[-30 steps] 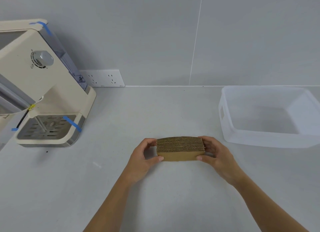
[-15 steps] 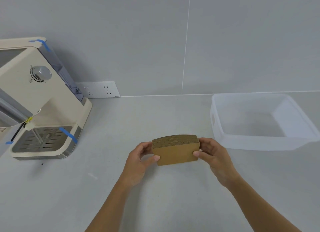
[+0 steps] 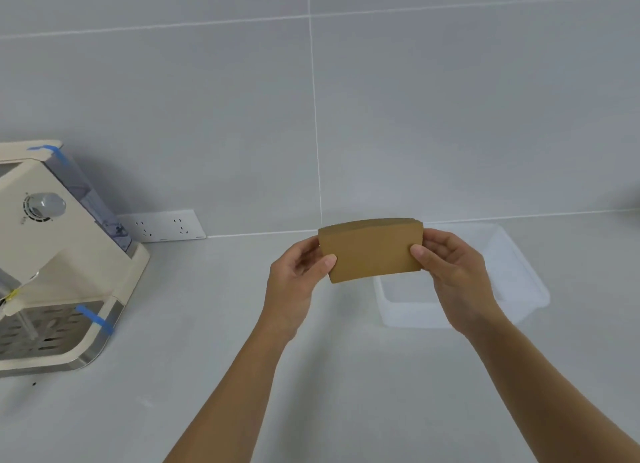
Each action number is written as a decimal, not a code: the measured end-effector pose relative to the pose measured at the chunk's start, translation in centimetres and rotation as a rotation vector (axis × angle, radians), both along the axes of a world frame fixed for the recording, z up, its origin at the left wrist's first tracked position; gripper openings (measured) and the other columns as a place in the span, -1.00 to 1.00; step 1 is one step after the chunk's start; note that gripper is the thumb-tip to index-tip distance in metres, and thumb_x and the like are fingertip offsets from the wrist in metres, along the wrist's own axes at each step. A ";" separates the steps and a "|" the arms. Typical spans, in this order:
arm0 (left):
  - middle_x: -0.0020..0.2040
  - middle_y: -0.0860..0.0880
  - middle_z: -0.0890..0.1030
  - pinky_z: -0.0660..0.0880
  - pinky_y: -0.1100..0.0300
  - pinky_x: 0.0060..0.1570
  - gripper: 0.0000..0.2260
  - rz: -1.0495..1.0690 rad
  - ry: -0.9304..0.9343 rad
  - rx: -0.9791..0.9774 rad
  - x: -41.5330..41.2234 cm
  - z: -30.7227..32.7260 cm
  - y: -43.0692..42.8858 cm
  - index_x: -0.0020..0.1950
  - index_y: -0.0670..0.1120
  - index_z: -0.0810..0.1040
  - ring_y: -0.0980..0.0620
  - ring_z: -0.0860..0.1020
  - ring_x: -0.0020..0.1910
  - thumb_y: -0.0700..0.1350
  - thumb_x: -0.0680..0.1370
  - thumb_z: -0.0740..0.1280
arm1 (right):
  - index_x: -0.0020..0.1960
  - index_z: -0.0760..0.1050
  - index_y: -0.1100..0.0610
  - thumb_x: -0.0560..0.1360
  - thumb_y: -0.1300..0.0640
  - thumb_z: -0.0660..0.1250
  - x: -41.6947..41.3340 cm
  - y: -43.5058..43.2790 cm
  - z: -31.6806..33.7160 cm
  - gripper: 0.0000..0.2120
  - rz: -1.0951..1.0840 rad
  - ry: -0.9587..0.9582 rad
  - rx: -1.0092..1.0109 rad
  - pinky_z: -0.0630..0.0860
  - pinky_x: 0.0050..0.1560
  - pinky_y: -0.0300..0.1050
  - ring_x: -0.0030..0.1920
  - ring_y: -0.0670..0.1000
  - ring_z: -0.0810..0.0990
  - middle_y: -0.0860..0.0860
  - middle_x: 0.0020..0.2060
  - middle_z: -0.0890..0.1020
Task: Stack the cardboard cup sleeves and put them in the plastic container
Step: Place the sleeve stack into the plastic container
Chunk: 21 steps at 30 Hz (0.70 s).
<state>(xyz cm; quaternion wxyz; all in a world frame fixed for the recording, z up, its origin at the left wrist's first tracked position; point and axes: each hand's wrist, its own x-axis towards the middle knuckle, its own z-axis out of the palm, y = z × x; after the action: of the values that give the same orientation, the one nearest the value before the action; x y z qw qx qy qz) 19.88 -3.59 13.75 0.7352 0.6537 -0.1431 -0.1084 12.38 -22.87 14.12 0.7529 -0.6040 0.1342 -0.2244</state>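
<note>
A stack of brown cardboard cup sleeves (image 3: 372, 251) is held up in the air, its flat face turned toward me. My left hand (image 3: 298, 282) grips its left end and my right hand (image 3: 453, 275) grips its right end. The clear plastic container (image 3: 519, 289) stands on the counter behind and below the stack, at the right. The stack and my right hand hide much of the container's left and middle.
A cream coffee machine (image 3: 59, 262) with blue tape strips and a metal drip tray stands at the left. A white wall socket strip (image 3: 166, 225) sits at the counter's back edge. A grey tiled wall rises behind the grey counter (image 3: 207, 358).
Both hands have lifted the stack off the counter, tilted it upright and carried it right, up in front of the container. The camera has tilted upward.
</note>
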 end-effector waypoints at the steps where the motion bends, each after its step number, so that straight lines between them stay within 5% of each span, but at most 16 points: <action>1: -0.03 0.06 0.64 0.50 0.44 -0.08 -0.75 -0.002 -0.004 -0.006 -0.1 0.4 -1.1 0.12 -0.05 0.55 0.29 0.60 -0.12 -0.27 0.48 0.36 | -0.01 0.54 0.12 0.41 0.32 0.35 -0.2 -0.9 0.4 -0.80 -0.014 -0.003 0.001 0.52 -0.07 -0.26 -0.08 -0.02 0.63 0.07 -0.11 0.66; 10: -0.04 0.03 0.63 0.50 0.44 -0.10 -0.78 -0.009 -0.006 0.012 -0.2 2.0 -9.7 0.10 -0.02 0.56 0.22 0.60 -0.11 -0.24 0.49 0.36 | 0.01 0.54 0.18 0.42 0.31 0.35 -0.8 -8.8 2.1 -0.82 -0.070 0.024 0.008 0.53 -0.01 -0.19 -0.15 -0.04 0.66 0.10 -0.10 0.66; 14: 0.01 -0.01 0.63 0.49 0.43 -0.08 -0.79 -0.003 0.043 0.085 0.0 1.3 -12.9 0.14 -0.06 0.55 0.16 0.59 -0.03 -0.21 0.51 0.34 | 0.11 0.50 0.31 0.42 0.32 0.35 -0.5 -11.8 1.0 -0.73 -0.075 0.081 0.046 0.52 0.07 -0.09 -0.06 0.10 0.63 0.18 -0.05 0.65; 21: 0.04 -0.05 0.62 0.45 0.17 0.16 -0.84 -0.008 0.216 0.245 1.3 -1.3 -16.8 0.10 -0.08 0.56 0.01 0.56 0.08 -0.19 0.52 0.32 | 0.14 0.50 0.36 0.44 0.31 0.35 0.5 -15.2 -2.3 -0.71 -0.072 0.276 0.094 0.48 0.07 -0.07 0.02 0.15 0.59 0.17 -0.06 0.64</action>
<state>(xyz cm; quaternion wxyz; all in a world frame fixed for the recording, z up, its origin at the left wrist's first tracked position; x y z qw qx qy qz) 21.17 -20.37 12.42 0.6605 0.7225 -0.0516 -0.1976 12.89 -38.12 11.85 0.7461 -0.5881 0.2682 -0.1597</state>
